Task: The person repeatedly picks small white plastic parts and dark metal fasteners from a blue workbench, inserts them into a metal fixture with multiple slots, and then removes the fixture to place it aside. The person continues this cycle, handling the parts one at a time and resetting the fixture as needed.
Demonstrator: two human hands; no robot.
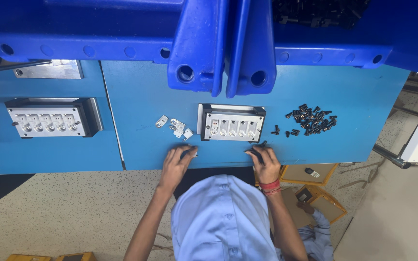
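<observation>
A metal jig (pixel 231 123) in a black frame, with a row of several slots, lies on the blue table (pixel 141 92) straight ahead of me. My left hand (pixel 176 164) rests at the table's near edge below the jig's left corner, fingers curled on a small part that I cannot make out well. At the jig's lower right corner my right hand (pixel 266 163), a red thread on its wrist, pinches a small black part (pixel 262 144). A few white metal clips (pixel 175 126) lie just left of the jig. A heap of small black parts (pixel 313 120) lies to its right.
A second, similar jig (pixel 49 121) sits on the adjoining blue table at the left. Two blue bins (pixel 221 48) overhang the far side, one holding black parts (pixel 320 12). Cardboard boxes (pixel 318 195) stand on the speckled floor to my right.
</observation>
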